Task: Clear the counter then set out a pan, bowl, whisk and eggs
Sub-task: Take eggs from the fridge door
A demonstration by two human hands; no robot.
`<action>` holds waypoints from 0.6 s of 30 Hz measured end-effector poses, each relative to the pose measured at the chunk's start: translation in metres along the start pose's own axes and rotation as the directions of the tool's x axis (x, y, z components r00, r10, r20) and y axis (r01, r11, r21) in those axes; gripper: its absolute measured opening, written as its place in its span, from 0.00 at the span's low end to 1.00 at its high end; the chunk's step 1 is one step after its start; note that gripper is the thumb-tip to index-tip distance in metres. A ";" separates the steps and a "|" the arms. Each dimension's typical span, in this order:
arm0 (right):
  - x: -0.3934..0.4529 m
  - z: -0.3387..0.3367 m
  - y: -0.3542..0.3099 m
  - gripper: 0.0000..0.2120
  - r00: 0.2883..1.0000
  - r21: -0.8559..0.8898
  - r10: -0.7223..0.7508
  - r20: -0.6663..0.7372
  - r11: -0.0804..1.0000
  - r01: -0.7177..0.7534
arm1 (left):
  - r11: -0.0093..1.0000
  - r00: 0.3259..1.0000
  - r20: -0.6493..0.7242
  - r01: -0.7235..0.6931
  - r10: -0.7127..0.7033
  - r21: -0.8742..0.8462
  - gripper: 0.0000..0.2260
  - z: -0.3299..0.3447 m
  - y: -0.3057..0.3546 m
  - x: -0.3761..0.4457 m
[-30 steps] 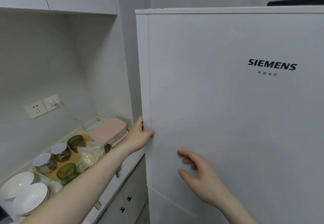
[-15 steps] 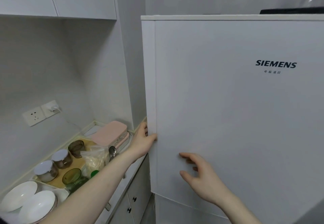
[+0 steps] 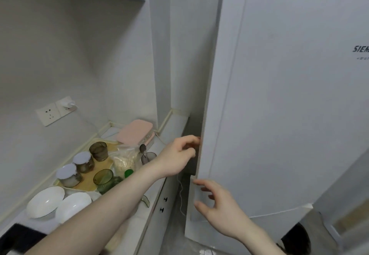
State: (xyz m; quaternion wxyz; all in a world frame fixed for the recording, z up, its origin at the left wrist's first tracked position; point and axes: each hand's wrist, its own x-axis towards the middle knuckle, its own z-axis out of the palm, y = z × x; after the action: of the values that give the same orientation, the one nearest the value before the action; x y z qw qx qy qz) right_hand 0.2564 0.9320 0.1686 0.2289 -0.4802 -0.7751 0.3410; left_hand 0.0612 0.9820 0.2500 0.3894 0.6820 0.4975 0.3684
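Observation:
A tall white fridge door [image 3: 279, 99] fills the right of the view and stands swung partly outward. My left hand [image 3: 177, 157] grips its left edge, fingers curled behind it. My right hand [image 3: 217, 205] hovers loosely curled in front of the door's lower left corner, holding nothing. Two white bowls [image 3: 58, 203] sit on the counter [image 3: 171, 123] at the lower left. No pan, whisk or eggs are visible.
On the counter stand a pink lidded box [image 3: 135, 131], several glass jars [image 3: 79, 167] on a wooden tray, a green glass [image 3: 102, 177] and a bag of grains [image 3: 124, 161]. Wall sockets [image 3: 55, 110] are at the left, cabinet doors [image 3: 161, 205] below, and a dark hob corner [image 3: 18, 238] lies bottom left.
The fridge door has swung outward, with a dark gap showing at its left edge. My left hand's fingers have moved behind the edge. My right hand has dropped toward the door's lower corner.

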 end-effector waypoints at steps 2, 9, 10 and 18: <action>-0.013 0.017 -0.016 0.24 1.000 0.018 0.009 0.017 1.000 -0.009 | 0.997 0.999 0.050 -0.024 0.020 0.071 0.20 -0.003 0.003 -0.018; -0.043 0.058 -0.054 0.27 0.999 0.006 0.031 -0.038 0.999 -0.031 | 0.963 0.949 0.277 -0.201 0.147 0.178 0.25 -0.004 0.029 -0.068; -0.041 0.058 -0.057 0.27 0.998 0.005 0.033 -0.060 0.999 -0.033 | 0.957 0.934 0.316 -0.230 0.166 0.176 0.26 -0.003 0.033 -0.071; -0.055 0.043 -0.068 0.31 0.927 0.075 0.151 -0.344 0.988 -0.133 | 0.898 0.924 0.213 -0.365 0.317 0.245 0.25 -0.012 0.034 -0.081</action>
State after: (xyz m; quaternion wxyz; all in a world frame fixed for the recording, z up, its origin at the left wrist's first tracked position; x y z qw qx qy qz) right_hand 0.2109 0.8484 0.1894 0.3494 -0.5821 -0.6766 0.2853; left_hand 0.0452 0.8990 0.2760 0.2587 0.8354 0.3823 0.2983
